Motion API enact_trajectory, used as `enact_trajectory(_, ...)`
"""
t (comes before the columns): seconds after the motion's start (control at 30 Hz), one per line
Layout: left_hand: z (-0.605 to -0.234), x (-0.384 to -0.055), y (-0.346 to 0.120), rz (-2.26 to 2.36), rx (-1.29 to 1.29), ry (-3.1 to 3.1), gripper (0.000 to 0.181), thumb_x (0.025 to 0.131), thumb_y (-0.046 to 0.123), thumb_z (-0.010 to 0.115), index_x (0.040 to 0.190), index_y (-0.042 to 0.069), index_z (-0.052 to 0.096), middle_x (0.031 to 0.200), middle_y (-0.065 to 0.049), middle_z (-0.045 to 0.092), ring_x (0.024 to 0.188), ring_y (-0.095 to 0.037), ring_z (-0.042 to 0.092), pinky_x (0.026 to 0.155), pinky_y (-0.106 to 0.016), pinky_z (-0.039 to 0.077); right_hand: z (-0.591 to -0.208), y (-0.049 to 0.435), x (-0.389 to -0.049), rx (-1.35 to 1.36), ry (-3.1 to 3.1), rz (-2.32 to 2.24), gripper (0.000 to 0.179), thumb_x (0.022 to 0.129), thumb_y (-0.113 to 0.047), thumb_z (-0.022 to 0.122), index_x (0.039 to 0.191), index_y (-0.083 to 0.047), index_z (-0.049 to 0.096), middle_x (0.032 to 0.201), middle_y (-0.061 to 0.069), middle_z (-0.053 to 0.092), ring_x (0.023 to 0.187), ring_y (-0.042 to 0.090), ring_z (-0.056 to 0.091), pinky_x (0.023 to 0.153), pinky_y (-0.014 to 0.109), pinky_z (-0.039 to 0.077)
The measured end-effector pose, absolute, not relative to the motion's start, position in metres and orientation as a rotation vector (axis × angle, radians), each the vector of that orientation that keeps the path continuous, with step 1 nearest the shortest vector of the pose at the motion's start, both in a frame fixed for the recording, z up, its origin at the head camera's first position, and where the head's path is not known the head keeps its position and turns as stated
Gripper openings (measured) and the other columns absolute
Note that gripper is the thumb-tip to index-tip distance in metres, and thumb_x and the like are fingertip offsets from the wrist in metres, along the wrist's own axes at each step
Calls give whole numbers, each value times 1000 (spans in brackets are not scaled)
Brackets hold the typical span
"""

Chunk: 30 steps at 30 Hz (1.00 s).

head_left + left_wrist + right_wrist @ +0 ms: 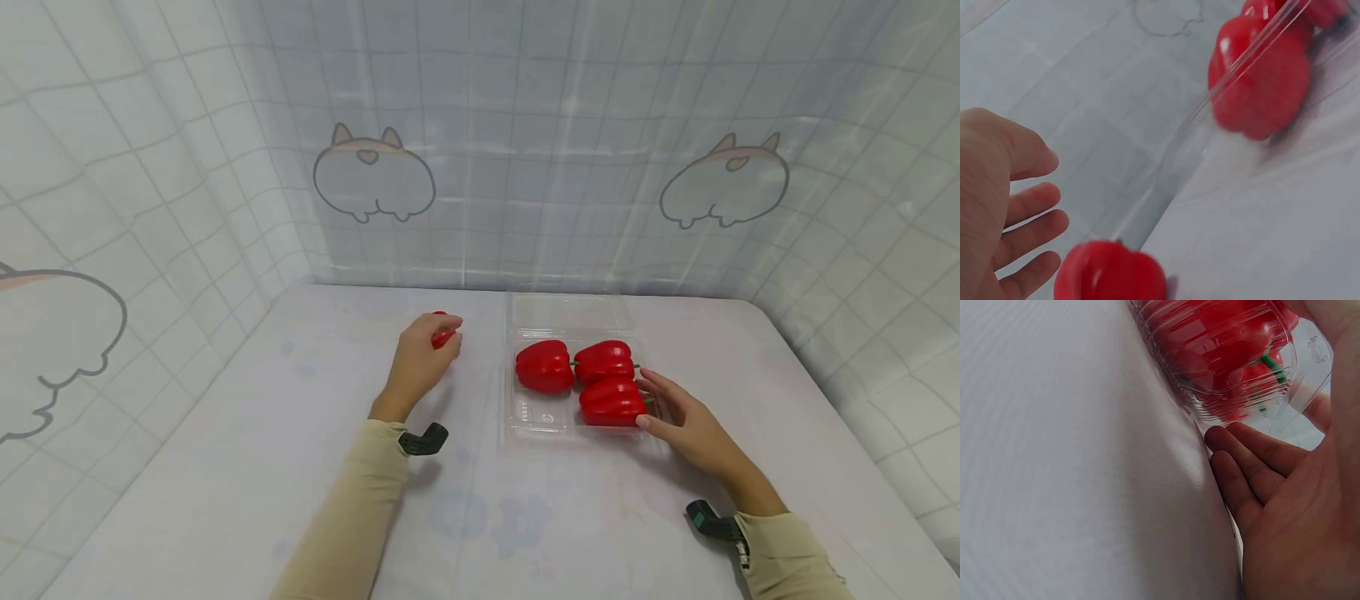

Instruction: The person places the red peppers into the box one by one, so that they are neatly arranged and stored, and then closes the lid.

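A red pepper (1113, 275) is at the left hand (422, 354), well to the left of the clear container (540, 417) on the table (465, 533). The left hand's fingers are loosely bent and spread; I cannot tell whether they touch the pepper. The right hand (697, 429) is at the container's right end, thumb and fingers set wide apart. Three other peppers (543, 367) lie inside the container.
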<state>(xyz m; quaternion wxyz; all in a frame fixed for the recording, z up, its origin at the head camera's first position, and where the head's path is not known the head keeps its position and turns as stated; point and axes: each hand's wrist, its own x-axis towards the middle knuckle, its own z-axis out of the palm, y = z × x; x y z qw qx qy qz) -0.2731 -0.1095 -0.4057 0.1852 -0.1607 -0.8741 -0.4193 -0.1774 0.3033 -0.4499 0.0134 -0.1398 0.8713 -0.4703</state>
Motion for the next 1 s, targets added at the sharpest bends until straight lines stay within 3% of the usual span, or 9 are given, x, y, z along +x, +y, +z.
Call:
enact_trajectory(0.3,-413,-284,-129,-1221,-298,-2498,36,94,22,70,129,12,64,129,-6,59,121,-26,54,91,-46,55,-452,304,-176,-429,2746,-1451,79,95,-30,70,159,-16,27,155,18,40,141,40,38,101,24,42)
enact_trajectory(0.47,-422,-292,-136,-1252,-215,-2532,45,92,23,73,133,13,60,134,-8,54,125,-28,49,92,-48,54,-452,303,-177,-433,2766,-1428,79,95,-31,70,159,-15,28,154,18,41,140,40,39,104,39,42)
enact_trajectory(0.7,-434,-300,-143,-1294,-125,-2565,52,91,25,73,139,15,55,144,-10,45,134,-30,41,95,-51,52,-448,300,-176,-412,2735,-1442,78,94,-31,70,159,-18,28,154,18,40,142,39,37,101,19,37)
enact_trajectory(1.0,-441,-305,-147,-1375,-108,-2651,66,93,30,71,151,16,43,151,-10,40,137,-31,38,100,-53,49,-448,300,-176,-427,2725,-1470,78,95,-29,70,159,-15,28,154,20,40,142,40,36,97,11,35)
